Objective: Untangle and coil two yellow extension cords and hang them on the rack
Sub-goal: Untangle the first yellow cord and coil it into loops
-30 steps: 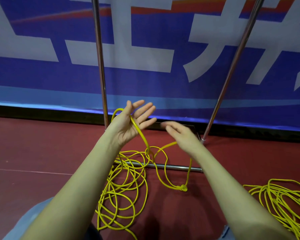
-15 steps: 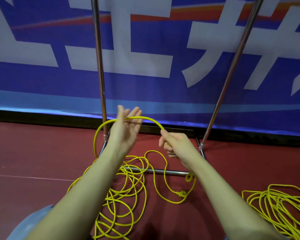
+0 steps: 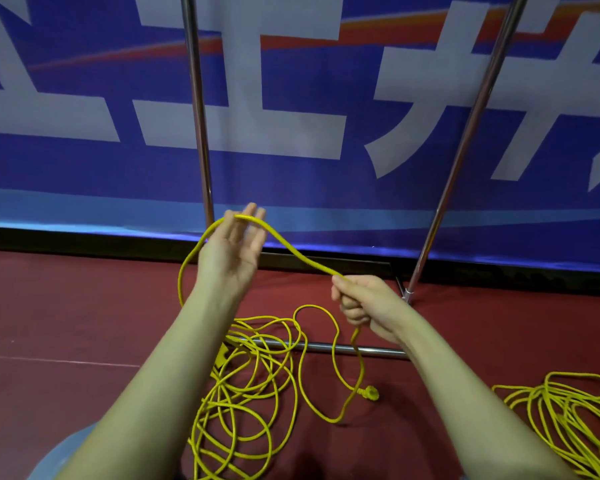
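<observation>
- Left hand [image 3: 234,249]: raised, palm up, fingers straight and relaxed; grip released. A smooth, round-section yellow cord [image 3: 293,252] is draped over the fingers near their tips.
- Right hand [image 3: 364,304]: fingers curled into a fist; grip clenched round the same cord, which enters at the thumb side and leaves below the fist.
- Cord run: from the left hand one strand arcs down past the left wrist to the floor; the other spans to the right hand in a shallow curve.
- Below the right hand the cord hangs, loops on the floor and ends in a yellow moulded plug [image 3: 369,393].
- Remaining length: a loose pile of overlapping loops [image 3: 246,403] on the dark red floor [image 3: 66,323], partly lying across the rack's base bar.
- Second yellow cord [image 3: 568,417]: a separate loose heap on the floor at the right, well apart from the first.
- Rack [image 3: 199,109]: polished metal tubes, two uprights and a horizontal base bar.
- Background: blue banner [image 3: 291,185] with large white characters.
</observation>
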A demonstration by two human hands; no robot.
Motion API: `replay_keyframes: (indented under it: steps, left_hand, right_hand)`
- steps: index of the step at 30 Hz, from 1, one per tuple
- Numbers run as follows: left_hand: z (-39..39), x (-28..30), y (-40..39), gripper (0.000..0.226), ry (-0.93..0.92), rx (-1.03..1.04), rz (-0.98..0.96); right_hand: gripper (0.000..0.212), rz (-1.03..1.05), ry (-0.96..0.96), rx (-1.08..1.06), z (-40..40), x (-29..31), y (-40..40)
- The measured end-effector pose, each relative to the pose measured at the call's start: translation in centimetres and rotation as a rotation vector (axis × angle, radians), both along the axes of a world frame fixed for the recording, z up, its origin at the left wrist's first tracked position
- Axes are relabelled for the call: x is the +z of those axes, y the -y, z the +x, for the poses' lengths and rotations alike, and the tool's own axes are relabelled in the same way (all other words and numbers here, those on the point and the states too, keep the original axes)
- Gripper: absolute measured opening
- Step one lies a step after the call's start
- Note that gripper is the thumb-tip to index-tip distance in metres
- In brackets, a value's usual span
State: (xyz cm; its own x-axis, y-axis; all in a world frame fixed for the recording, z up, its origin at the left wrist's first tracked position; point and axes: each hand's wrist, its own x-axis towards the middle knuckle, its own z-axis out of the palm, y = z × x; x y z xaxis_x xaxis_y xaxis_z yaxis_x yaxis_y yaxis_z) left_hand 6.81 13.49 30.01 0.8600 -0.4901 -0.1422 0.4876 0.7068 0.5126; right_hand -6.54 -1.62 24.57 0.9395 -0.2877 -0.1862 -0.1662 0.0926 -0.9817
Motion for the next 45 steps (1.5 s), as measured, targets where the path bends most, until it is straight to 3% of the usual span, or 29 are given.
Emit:
replay_keyframes:
  steps: [3, 8, 14, 19, 23, 27, 31, 33, 37, 39, 45]
  left_hand:
    - [-2.3, -0.9, 1.2, 0.005, 0.183, -0.188, 0.215]
    - [-3.8, -1.3, 1.9, 0.009, 0.302, -0.277, 0.254]
    - [-2.3, 0.5, 0.9, 0.016, 0.102, -0.198, -0.028]
    - [-0.3, 0.3, -0.4, 0.028, 0.056, -0.104, -0.163]
    - [-0.9, -1.4, 0.6, 0.052, 0.239, -0.273, 0.303]
    - [-3.0, -4.4, 2.0, 0.031, 0.303, -0.555, 0.643]
    - [-4.0, -6.8, 1.8, 0.041, 0.668, -0.919, 0.835]
    - [-4.4, -7.0, 1.9, 0.036, 0.847, -0.940, 0.910]
    - [-4.2, -7.3, 2.3, 0.011, 1.061, -0.763, 1.013]
    - [-4.2, -7.5, 2.5, 0.016, 1.022, -0.680, 0.989]
    - [-3.1, -5.7, 2.7, 0.014, 0.532, -0.536, 0.604]
  right_hand:
    - [0.035, 0.043, 0.042, 0.030, 0.3, 1.1, -0.6]
    - [0.037, 0.000, 0.049, 0.088, -0.1, 2.3, -1.2]
    - [0.035, -0.134, 0.057, 0.106, -0.6, 1.8, -1.0]
    - [0.038, -0.271, -0.039, -0.080, 0.0, 0.2, -0.6]
    - [0.047, -0.030, 0.069, -0.130, 0.5, 1.9, -1.5]
    - [0.040, 0.166, 0.245, -0.127, 0.8, 4.4, -1.8]
    - [0.038, 0.372, 0.357, -0.166, 0.7, 5.4, -1.1]
    - [0.038, 0.444, 0.415, -0.201, 0.9, 5.7, -0.6]
    - [0.036, 0.508, 0.474, -0.243, 1.0, 5.5, 0.0]
    - [0.036, 0.466, 0.452, -0.268, 1.0, 5.2, 0.5]
    - [0.028, 0.168, 0.169, -0.270, 0.7, 2.1, 1.7]
